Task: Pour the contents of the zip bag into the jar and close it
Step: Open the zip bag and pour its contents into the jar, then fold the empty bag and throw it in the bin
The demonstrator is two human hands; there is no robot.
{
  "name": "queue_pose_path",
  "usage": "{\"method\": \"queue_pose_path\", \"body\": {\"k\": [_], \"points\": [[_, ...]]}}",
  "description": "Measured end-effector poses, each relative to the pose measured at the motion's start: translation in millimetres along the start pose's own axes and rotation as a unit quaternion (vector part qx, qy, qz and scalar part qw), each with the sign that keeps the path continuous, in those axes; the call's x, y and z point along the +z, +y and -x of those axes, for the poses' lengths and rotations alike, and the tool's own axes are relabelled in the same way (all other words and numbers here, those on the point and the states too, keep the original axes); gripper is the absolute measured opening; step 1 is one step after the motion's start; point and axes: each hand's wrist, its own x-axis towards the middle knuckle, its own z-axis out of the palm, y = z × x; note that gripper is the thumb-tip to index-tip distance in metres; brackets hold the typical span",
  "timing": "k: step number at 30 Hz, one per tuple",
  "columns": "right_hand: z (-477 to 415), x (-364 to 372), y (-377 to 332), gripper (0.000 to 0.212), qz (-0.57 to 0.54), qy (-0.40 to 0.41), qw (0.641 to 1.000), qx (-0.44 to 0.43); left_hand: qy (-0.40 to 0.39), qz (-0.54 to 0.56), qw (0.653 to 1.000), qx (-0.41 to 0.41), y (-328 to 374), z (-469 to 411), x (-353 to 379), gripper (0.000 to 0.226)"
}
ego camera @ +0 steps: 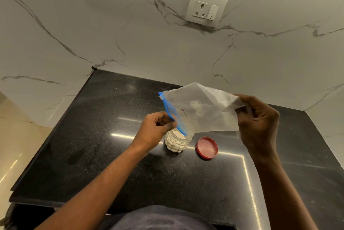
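Counter (pixel 104 155): black speckled stone, polished, with streaks of reflected light; set into a corner of white marble-patterned wall (pixel 74 24). Beige floor visible beyond its left edge.

Left hand (pixel 156 127): raised above the counter, fingers curled closed, thumb and fingertips pinching the zip bag at its blue zipper strip near the lower end of the opening. Forearm bare.

Jar (pixel 176 143): small, clear, with a bumpy textured wall; stands upright on the counter just below and to the right of the left hand. Open, holding white powder up near the rim. The lower corner of the bag's mouth sits directly over the jar's opening; whether it touches the rim cannot be told.

Zip bag (pixel 201 112): translucent plastic, blue zipper strip (pixel 171 112) running along its left edge with a small white slider at the upper end. Held in the air, stretched between both hands, mouth end tilted down toward the jar. Handwriting near the zipper, illegible. Appears largely empty.

Lid (pixel 207 147): red, round, lying flat on the counter, inner side up, just beside the jar on its right, apart from it.

Right hand (pixel 258 119): raised, fingers closed on the gathered bottom end of the bag, lifting it higher than the mouth end.

Socket plate (pixel 205 8): white, with one switch, on the wall above.
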Motion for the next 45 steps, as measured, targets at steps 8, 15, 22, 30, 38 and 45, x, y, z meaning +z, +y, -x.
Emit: {"method": "queue_pose_path", "body": {"k": [8,15,22,30,38,45], "points": [[3,-12,12,0.014,-0.292,0.133,0.907,0.273,0.023,-0.021,0.995,0.093,55,-13,7,0.018],[26,-3,28,0.069,-0.258,0.059,0.904,0.337,-0.013,-0.068,0.988,0.14,105,-37,-1,0.018],[-2,-3,17,0.038,-0.152,0.011,0.971,0.186,-0.119,-0.168,0.969,0.139,117,-41,-6,0.014],[-27,12,8,0.027,-0.222,0.062,0.953,0.197,-0.154,-0.219,0.956,0.121,115,-35,-5,0.024],[-14,17,-1,0.013,-0.291,-0.026,0.93,0.225,-0.053,-0.41,0.876,0.248,133,-30,35,0.048],[-14,13,-7,0.013,-0.291,-0.029,0.93,0.221,-0.074,-0.33,0.908,0.248,134,-37,55,0.038]]}}
